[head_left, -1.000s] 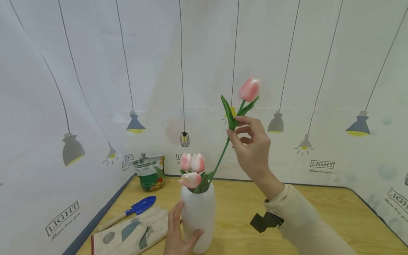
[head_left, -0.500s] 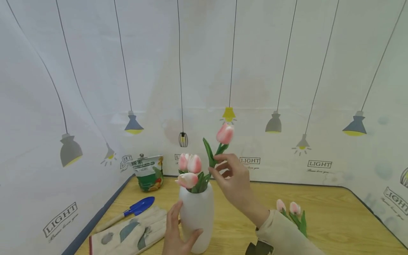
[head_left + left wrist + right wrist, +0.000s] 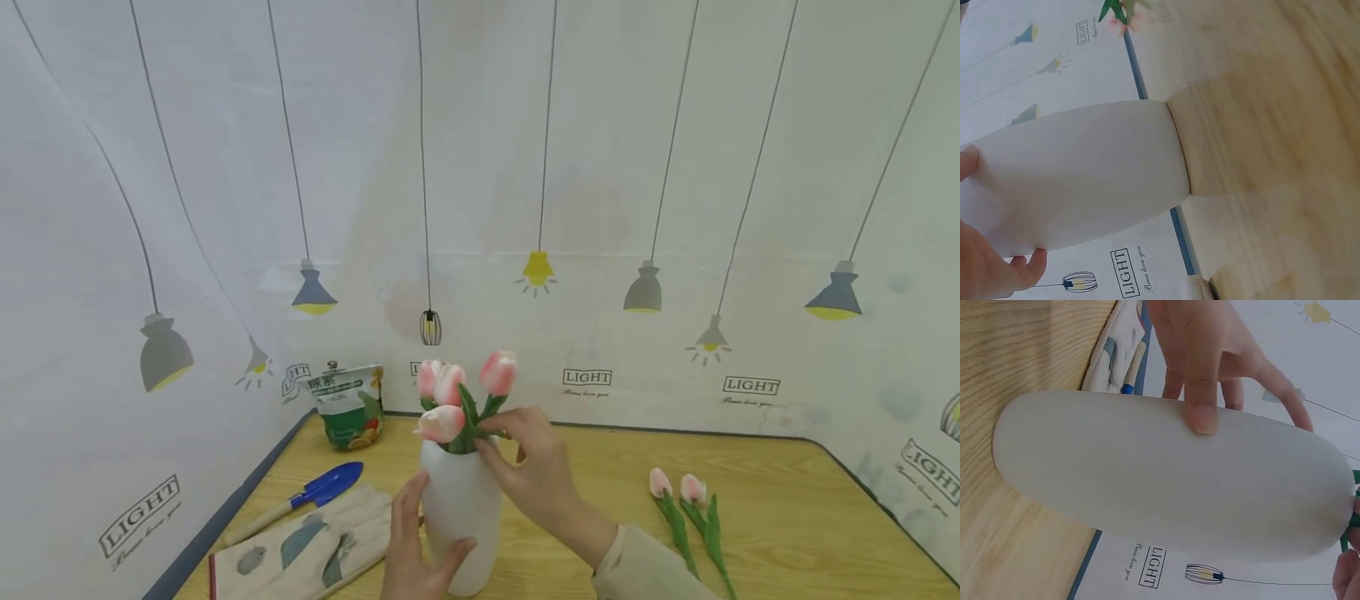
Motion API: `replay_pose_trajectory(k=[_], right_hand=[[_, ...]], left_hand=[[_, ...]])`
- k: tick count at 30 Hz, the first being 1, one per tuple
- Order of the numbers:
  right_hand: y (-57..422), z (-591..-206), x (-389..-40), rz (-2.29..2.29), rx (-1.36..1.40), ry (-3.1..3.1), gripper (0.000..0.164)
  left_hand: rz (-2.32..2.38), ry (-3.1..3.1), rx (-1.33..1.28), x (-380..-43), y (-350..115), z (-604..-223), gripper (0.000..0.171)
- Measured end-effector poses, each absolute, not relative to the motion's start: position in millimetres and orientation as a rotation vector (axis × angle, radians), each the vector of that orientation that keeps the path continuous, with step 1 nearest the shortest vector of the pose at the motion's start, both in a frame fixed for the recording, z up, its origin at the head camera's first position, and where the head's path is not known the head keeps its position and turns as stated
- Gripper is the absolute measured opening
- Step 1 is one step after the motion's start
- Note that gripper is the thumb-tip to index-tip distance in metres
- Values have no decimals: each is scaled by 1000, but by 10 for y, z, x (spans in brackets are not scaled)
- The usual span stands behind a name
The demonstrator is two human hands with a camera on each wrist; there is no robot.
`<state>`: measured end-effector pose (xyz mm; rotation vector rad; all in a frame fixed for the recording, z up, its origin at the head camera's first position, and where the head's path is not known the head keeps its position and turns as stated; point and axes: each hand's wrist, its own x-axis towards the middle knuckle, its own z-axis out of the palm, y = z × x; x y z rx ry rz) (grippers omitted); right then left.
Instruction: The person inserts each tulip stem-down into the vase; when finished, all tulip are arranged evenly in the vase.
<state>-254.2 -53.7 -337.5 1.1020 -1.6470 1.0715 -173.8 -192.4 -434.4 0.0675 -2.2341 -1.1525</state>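
A white vase (image 3: 463, 500) stands upright on the wooden table, with several pink-and-white tulips (image 3: 440, 424) in its mouth. My left hand (image 3: 420, 533) grips the vase's left side; in the right wrist view its thumb (image 3: 1202, 415) lies along the white wall. At the mouth, my right hand (image 3: 536, 467) pinches the leafy stem of another pink tulip (image 3: 498, 372), whose lower stem is hidden inside the vase. Only a few fingertips (image 3: 1346, 575) of the right hand show at the edge of the right wrist view.
Two more tulips (image 3: 678, 521) lie on the table (image 3: 600, 467) to the right. On the left are a patterned work glove (image 3: 300, 546) and a blue trowel (image 3: 330, 486) with a wooden handle. A green-and-white pouch (image 3: 348, 408) stands at the back left, before the lamp-print backdrop (image 3: 480, 167).
My right hand has come down and left with its tulip, whose stem has sunk into the vase. The tulips on the right have come into view. My left hand stays on the vase.
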Motion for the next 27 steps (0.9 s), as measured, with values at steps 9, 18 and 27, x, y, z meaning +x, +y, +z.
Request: replay_pose_trajectory(k=[9, 18, 27], right_hand=[[-543, -3576, -2509, 976, 1145, -1606, 13], [-316, -3703, -2502, 1162, 1159, -1660, 20], [415, -4009, -2684, 1069, 935, -1988, 24]], left_hand=[[-1146, -2219, 51, -1732, -1923, -4351, 86], [-1173, -2248, 70, -1740, -1908, -4350, 88], [-1096, -2203, 39, -1751, -1912, -4362, 93]])
